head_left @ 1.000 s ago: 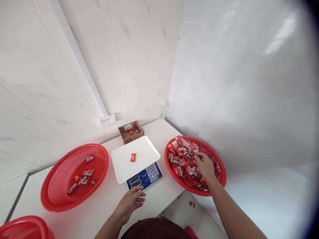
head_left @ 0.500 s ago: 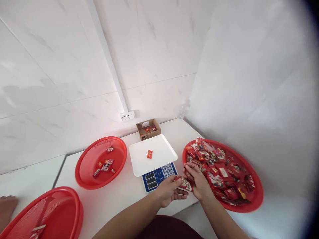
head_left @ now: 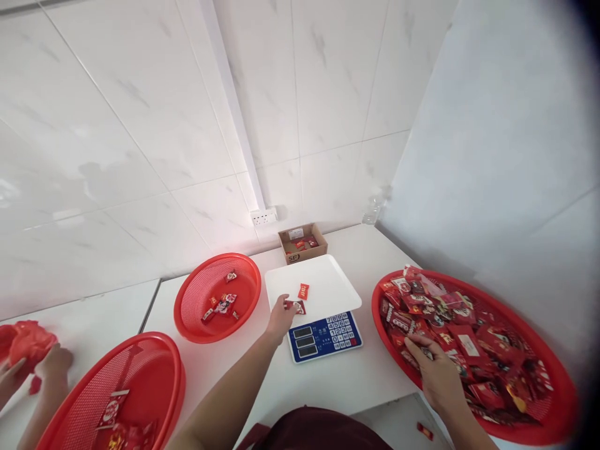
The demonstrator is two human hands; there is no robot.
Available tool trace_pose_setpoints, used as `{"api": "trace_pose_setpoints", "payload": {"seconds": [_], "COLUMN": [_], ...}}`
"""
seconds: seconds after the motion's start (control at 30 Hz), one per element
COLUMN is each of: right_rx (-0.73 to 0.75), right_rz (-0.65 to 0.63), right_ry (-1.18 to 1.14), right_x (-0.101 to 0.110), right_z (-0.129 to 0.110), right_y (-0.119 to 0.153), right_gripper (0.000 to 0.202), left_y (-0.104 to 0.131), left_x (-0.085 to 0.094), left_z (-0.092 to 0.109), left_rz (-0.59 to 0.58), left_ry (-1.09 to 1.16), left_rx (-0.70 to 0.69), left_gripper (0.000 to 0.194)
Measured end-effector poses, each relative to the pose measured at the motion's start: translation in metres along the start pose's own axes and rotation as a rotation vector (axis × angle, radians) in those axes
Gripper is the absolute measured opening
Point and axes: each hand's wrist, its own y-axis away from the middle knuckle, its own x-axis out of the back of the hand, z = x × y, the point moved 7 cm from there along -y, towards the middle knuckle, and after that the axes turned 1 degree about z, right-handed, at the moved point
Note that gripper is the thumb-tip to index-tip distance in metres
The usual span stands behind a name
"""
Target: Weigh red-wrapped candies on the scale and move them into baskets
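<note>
My left hand [head_left: 281,322] reaches over the near left part of the scale's white pan [head_left: 328,275], its fingers closed on a small dark red wrapped sweet [head_left: 298,307]. Just behind that, a bright red wrapped sweet [head_left: 304,291] lies on the pan. The blue keypad and displays of the scale [head_left: 323,337] face me below the pan. My right hand [head_left: 438,372] is at the near left side of the large red basket [head_left: 382,334], which is heaped with red packets [head_left: 469,344]. Its thumb and fingers pinch something small, mostly hidden.
Behind the scale stands a cardboard box [head_left: 304,255] with red packets. To the left are a red basket [head_left: 187,319] with several sweets and a nearer red basket [head_left: 175,381]. At far left, another person's hands [head_left: 54,362] hold a red plastic bag [head_left: 32,344]. A red packet [head_left: 425,430] lies low down.
My hands have moved apart: the left to the pan with a sweet, the right to the heaped basket. The view has shifted left, and the other person's hands with the red bag have appeared.
</note>
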Motion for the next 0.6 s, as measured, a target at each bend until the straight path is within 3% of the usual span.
{"api": "trace_pose_setpoints", "payload": {"seconds": [0.07,0.13,0.23,0.37,0.5,0.6], "right_rx": [-0.057,-0.092,-0.081,-0.016,0.072,0.077], "right_rz": [0.010,0.018,-0.014,-0.064,-0.066,-0.052], "right_ry": [0.009,0.018,0.092,0.223,0.325,0.361], "right_x": [0.003,0.003,0.002,0.001,0.002,0.003], "right_z": [0.009,0.014,0.015,0.014,0.009,0.002], "right_y": [0.001,0.002,0.001,-0.003,-0.003,0.000], "right_gripper": [0.039,0.041,0.043,0.042,0.043,0.044], "left_y": [-0.008,-0.012,-0.019,-0.037,-0.053,-0.045], "left_x": [0.004,-0.007,-0.029,-0.044,-0.048,-0.048], "left_z": [0.009,0.013,0.003,0.001,0.020,0.032], "left_rz": [0.002,-0.082,-0.255,-0.317,-0.279,-0.223], "left_ry": [-0.266,-0.598,-0.871,-0.921,-0.885,-0.844], "left_rx": [-0.174,-0.355,-0.445,-0.424,-0.426,-0.454], "left_gripper": [0.038,0.037,0.043,0.045,0.045,0.044]}}
